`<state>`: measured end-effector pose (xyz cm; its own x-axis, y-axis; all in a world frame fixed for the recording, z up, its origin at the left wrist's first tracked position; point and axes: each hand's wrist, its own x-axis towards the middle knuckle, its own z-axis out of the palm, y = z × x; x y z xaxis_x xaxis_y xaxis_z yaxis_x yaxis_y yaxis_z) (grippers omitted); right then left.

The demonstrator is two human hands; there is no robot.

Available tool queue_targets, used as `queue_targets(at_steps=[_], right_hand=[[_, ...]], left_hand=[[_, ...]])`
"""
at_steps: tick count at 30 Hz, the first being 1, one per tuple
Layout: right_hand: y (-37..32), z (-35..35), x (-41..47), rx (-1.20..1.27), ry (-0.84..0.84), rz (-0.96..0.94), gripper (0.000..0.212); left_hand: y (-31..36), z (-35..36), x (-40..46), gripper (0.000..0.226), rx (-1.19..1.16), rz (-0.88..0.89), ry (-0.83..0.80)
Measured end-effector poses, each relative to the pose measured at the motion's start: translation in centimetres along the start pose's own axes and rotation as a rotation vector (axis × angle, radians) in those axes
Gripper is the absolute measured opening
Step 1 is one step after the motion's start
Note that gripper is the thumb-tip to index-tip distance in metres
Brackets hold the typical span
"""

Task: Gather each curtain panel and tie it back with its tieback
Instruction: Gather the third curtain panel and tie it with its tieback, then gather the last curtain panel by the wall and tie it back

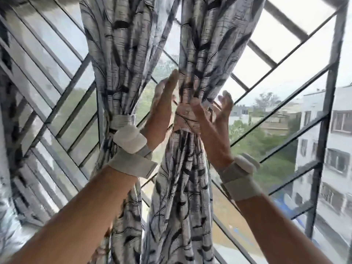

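Note:
Two grey bamboo-print curtain panels hang side by side in front of the window. The left panel [118, 60] is bunched and cinched by a pale tieback [122, 120]. The right panel [202, 54] is bunched too, with a matching fabric tieback [185, 121] wrapped around its waist. My left hand [162, 109] is raised with straight fingers, its fingertips against the right panel's left side. My right hand [215, 115] is held up on the panel's right side, fingers spread and relaxed, thumb touching the gathered folds above the tieback. Both wrists wear pale straps.
A metal window grille [325, 103] with diagonal bars stands close behind the curtains. More patterned curtain fabric [11, 115] hangs at the far left. Buildings and trees show outside to the right.

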<state>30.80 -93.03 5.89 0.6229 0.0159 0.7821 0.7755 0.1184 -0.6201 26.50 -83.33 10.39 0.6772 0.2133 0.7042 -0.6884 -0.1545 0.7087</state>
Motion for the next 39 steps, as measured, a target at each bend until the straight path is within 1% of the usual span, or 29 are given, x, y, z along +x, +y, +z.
queue_targets(at_steps=[1,2,3,4,5,6,7,8,9,10,11,13,14,16,18,19,20,21,22,24,25,26,27,30,35,37,39], right_hand=[[0.0,-1.0,-0.4,0.000,0.107,-0.033,0.098],[0.4,-1.9,-0.4,0.054,0.156,-0.057,0.095],[0.1,-2.7,-0.9,0.117,0.143,-0.081,0.092],[0.2,-3.4,-0.8,0.149,0.087,-0.099,0.090],[0.3,-3.8,-0.7,0.136,0.020,-0.091,0.089],[0.5,-3.2,0.0,0.140,-0.038,-0.091,0.088],[0.7,-3.5,0.2,0.121,-0.098,-0.077,0.085],[0.6,-3.8,0.4,0.125,-0.136,-0.073,0.082],[0.7,-4.4,0.6,0.131,-0.168,-0.068,0.082],[0.9,-5.4,0.7,0.155,-0.179,-0.058,0.087],[1.0,-6.4,0.9,0.175,-0.178,-0.056,0.089],[1.3,-8.5,1.2,0.179,-0.139,-0.078,0.088],[1.4,-9.6,1.2,0.154,-0.108,-0.083,0.087],[1.9,-10.9,1.2,0.125,-0.057,-0.054,0.088],[2.1,-12.7,0.8,0.126,-0.046,-0.044,0.083],[2.6,-13.8,0.8,0.116,-0.046,-0.049,0.081],[2.9,-14.7,0.7,0.089,-0.038,-0.067,0.080],[3.0,-14.7,0.7,0.062,-0.025,-0.087,0.081],[3.6,-16.1,0.7,0.060,-0.022,-0.093,0.084],[4.2,-17.1,0.6,0.044,-0.024,-0.110,0.086],[4.8,-18.6,0.8,0.035,-0.030,-0.128,0.083],[5.3,-20.2,0.9,0.025,-0.033,-0.156,0.078],[5.6,-20.5,0.7,-0.018,-0.038,-0.187,0.073],[5.9,-22.3,0.4,-0.057,-0.072,-0.228,0.062],[4.8,-25.8,-0.2,-0.105,-0.073,-0.274,0.054],[3.6,-28.4,-0.6,-0.170,-0.038,-0.302,0.050],[2.4,-29.1,-0.6,-0.195,-0.038,-0.355,0.046]], left_hand=[[-0.1,0.4,0.1,0.053,-0.001,0.017,0.059],[-0.3,1.0,0.4,0.052,0.006,0.011,0.084],[-0.5,1.9,-0.2,0.052,0.077,0.024,0.045],[-0.5,3.2,-1.3,0.053,0.054,0.079,-0.058],[-1.3,4.8,-2.6,0.053,0.072,0.086,-0.154],[-2.3,5.5,-2.9,0.054,0.071,0.076,-0.172],[-2.9,7.5,-3.4,0.054,-0.067,-0.105,-0.183],[-3.9,8.5,-3.6,0.066,-0.087,-0.142,-0.122],[-4.1,9.2,-4.0,0.092,0.076,-0.043,-0.137],[-3.2,9.9,-4.3,0.103,0.129,0.026,-0.183],[-2.4,10.8,-4.1,0.101,0.038,-0.013,-0.213],[-3.7,12.2,-2.2,0.091,-0.118,0.006,-0.249],[-3.7,12.9,-2.3,0.081,-0.146,0.051,-0.215],[-3.8,14.1,-1.8,0.065,-0.085,0.165,-0.007],[-3.4,15.3,-2.4,0.057,0.056,0.349,0.240],[-3.5,15.9,-2.9,0.055,0.169,0.502,0.316],[-3.4,16.6,-3.2,0.055,0.311,0.635,0.355],[-3.4,16.1,-3.6,0.055,0.451,0.757,0.344],[-3.6,17.1,-3.9,0.054,0.605,0.840,0.311],[-3.5,17.2,-4.4,0.050,0.916,0.929,0.186],[-3.5,18.4,-4.6,0.046,1.009,0.931,0.122],[-3.5,19.9,-4.8,0.041,1.054,0.916,0.059],[-3.4,19.9,-5.0,0.037,1.046,0.879,0.012],[-3.6,21.7,-5.9,0.030,0.948,0.744,-0.015],[-3.9,24.8,-7.3,0.035,0.740,0.509,-0.094],[-3.6,26.9,-7.9,0.032,0.655,0.514,-0.105],[-3.4,27.7,-8.1,0.030,0.583,0.533,-0.094]])
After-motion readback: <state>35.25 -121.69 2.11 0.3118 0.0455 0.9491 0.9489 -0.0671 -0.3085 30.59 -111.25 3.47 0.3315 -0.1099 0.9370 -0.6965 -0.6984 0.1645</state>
